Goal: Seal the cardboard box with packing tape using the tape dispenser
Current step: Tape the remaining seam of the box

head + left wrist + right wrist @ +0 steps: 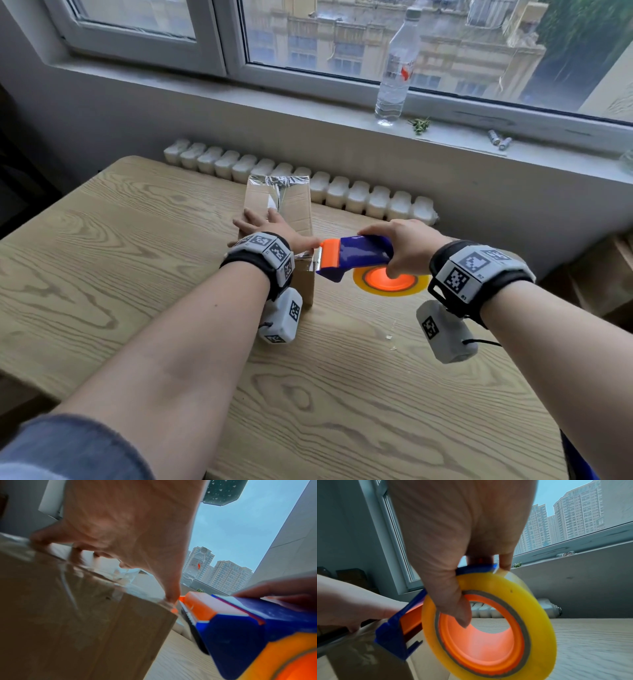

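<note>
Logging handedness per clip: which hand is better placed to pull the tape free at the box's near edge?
Right. The right hand already grips the blue-and-orange tape dispenser, its orange blade end at the brown cardboard box's near edge. The left hand lies flat on the box top, steadying it.

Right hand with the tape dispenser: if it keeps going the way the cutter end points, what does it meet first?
Probably the left hand, whose thumb presses the cardboard box edge right at the tape dispenser cutter held by the right hand; the gap between them is unclear.
</note>
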`<state>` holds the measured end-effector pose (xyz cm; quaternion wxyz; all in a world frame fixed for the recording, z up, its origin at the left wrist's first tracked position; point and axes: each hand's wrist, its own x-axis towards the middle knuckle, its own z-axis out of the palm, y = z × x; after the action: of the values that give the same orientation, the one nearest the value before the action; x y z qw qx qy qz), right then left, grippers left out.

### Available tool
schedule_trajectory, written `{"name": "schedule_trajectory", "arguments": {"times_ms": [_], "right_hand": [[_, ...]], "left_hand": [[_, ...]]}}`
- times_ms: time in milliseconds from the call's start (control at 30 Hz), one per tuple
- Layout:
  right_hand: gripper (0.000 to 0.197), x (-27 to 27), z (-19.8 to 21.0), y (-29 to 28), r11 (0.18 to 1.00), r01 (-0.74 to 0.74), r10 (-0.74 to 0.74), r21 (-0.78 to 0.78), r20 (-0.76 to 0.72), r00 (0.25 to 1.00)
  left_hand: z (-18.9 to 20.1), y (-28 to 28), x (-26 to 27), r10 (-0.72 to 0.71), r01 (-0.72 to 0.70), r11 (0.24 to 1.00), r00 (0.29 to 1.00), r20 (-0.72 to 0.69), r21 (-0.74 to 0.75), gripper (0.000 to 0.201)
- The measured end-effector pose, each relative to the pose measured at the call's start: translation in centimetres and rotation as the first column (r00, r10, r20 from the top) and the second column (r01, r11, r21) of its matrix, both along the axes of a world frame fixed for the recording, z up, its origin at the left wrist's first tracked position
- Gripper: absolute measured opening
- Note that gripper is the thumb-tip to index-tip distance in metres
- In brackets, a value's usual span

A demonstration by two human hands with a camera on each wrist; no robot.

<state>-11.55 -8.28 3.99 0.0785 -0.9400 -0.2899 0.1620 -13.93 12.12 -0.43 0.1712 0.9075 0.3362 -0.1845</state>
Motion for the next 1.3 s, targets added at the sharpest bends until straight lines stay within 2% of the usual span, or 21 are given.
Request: {"name": "schedule_trajectory", "arguments": {"times_ms": [200,400,633,933,1133,1300], "right_hand": [[0.072,0.6,-0.5,-0.8,0.999,0.011,-0.012,-0.033,-0.045,0.999],[0.077,1.3,-1.6,-2.3,0.999,0.042,-0.042,-0.006,-0.090,0.995],[0.078,1.4,-2.5,-5.0,0.994,0.097,-0.102,-0.053,-0.090,0.991],[0.057,0.2,-4.3,-1.1,0.995,0.016,-0.012,-0.098,0.044,0.999],[0.053,0.1,-4.7,1.3,0.991,-0.014,0.020,-0.132,0.051,0.998],[0.052,0.2,-4.4,2.2,0.985,-0.041,0.056,-0.166,0.083,0.995]], "left_hand": [[0.1,0.0,0.3,-0.023,0.024,1.000,0.999,-0.035,0.019,0.119],[0.0,0.3,0.2,-0.053,0.055,0.998,0.998,-0.043,0.025,0.116],[0.1,0.2,-0.1,-0.088,0.089,0.996,0.995,-0.046,0.026,0.113],[0.0,0.7,-0.6,-0.121,0.121,0.993,0.992,-0.046,0.008,0.117],[-0.3,0.8,-0.9,-0.177,0.177,0.984,0.982,-0.066,-0.005,0.134],[-0.5,0.8,-0.9,-0.187,0.189,0.982,0.979,-0.081,0.021,0.132]]}}
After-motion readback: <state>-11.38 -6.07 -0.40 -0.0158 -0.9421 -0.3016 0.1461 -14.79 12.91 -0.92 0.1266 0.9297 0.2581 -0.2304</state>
